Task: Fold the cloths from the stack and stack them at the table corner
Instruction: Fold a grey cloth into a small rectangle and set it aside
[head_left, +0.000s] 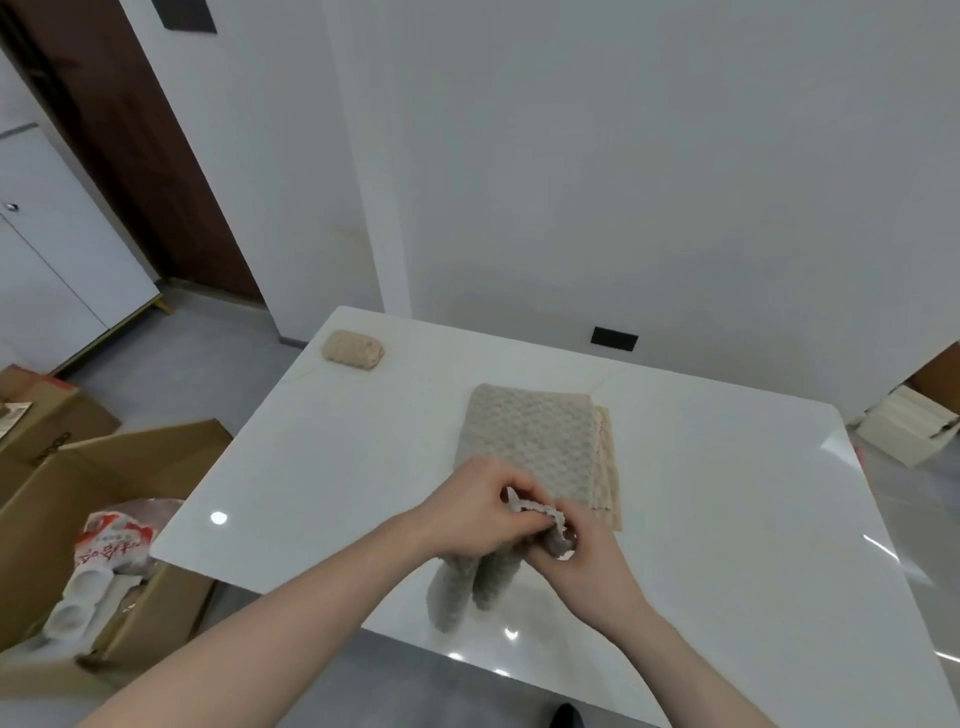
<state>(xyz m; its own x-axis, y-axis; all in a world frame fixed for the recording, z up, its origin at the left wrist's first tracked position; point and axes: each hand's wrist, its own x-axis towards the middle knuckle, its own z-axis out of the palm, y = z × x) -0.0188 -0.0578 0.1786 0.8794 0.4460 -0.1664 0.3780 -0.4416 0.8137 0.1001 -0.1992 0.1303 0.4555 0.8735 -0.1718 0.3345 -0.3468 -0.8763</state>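
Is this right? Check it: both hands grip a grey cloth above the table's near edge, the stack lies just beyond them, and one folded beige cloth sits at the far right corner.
Wrong in one respect: the folded beige cloth sits at the far left corner of the table, as the head view shows. The rest holds: left hand and right hand grip the grey cloth, with the stack just beyond.

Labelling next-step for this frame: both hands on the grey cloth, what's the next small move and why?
Probably lay it flat on the table to square the fold. The left hand and right hand pinch the grey cloth bunched at its top edge while the rest hangs in loose folds; one folded beige cloth sits at the far corner, with the stack beyond the hands.
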